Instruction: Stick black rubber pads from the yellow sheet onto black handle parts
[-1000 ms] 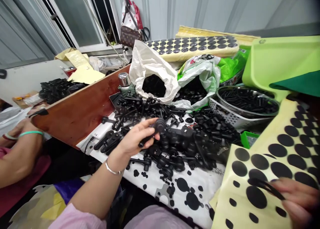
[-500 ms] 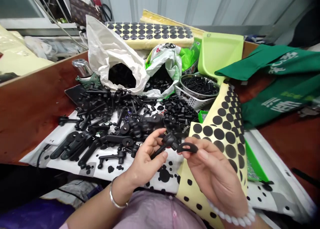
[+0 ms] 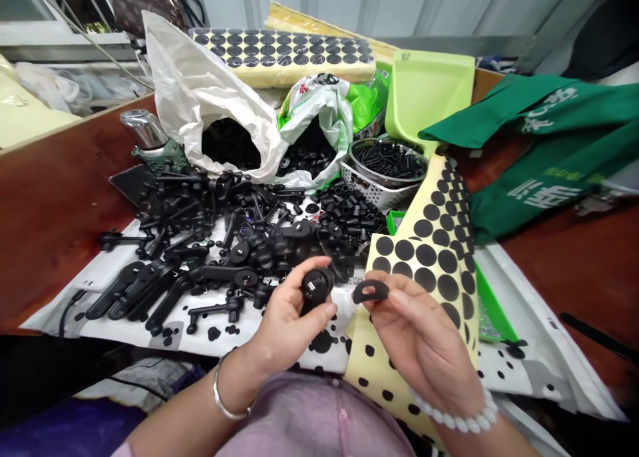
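Observation:
My left hand (image 3: 289, 317) grips a black plastic part (image 3: 316, 285), its round end turned up toward me. My right hand (image 3: 424, 344) pinches a round black adhesive pad (image 3: 370, 291) between thumb and fingers, a few centimetres right of that part. Under my right hand lies a yellow backing sheet (image 3: 429, 257) covered with black round pads. A heap of black plastic parts (image 3: 239, 237) is spread on the white paper just beyond both hands.
Two plastic bags (image 3: 234, 118) holding black pieces stand behind the heap. A steel bowl (image 3: 387, 161) of black pins sits in a white basket, with a green dustpan (image 3: 429, 91) behind. Another pad sheet (image 3: 284, 51) lies at the back, green cloth (image 3: 549, 144) on the right.
My view swung from the left to the centre. My left hand brought the black part toward me and turned its round end up; my right hand peeled a pad and brought it close.

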